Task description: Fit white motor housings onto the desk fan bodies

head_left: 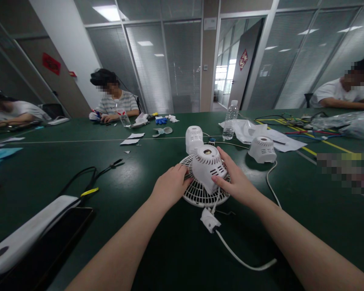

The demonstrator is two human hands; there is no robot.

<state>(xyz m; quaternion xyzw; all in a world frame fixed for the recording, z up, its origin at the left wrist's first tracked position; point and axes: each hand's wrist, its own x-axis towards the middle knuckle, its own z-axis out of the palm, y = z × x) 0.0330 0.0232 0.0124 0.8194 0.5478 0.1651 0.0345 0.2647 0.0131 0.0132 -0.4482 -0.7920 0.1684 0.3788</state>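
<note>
A white fan motor housing (pixel 207 167) sits tilted on a round white fan grille (pixel 197 196) that lies on the table. My right hand (pixel 235 180) grips the housing from its right side, thumb on the front slots and fingers behind. At the grille's left rim, my left hand (pixel 171 184) is closed, thumb and fingers pinching the edge beside the housing. A small white switch piece (pixel 210 220) hangs on wires below the housing, and a white cable (pixel 241 256) runs from it across the table.
Two similar white housings (pixel 194 138) (pixel 262 149) stand behind and to the right. A water bottle (pixel 230 121) rises by crumpled white plastic. At left lie a white power bank-like device (pixel 33 230) and a phone (pixel 51 246). Several people sit around the green table (pixel 133 242).
</note>
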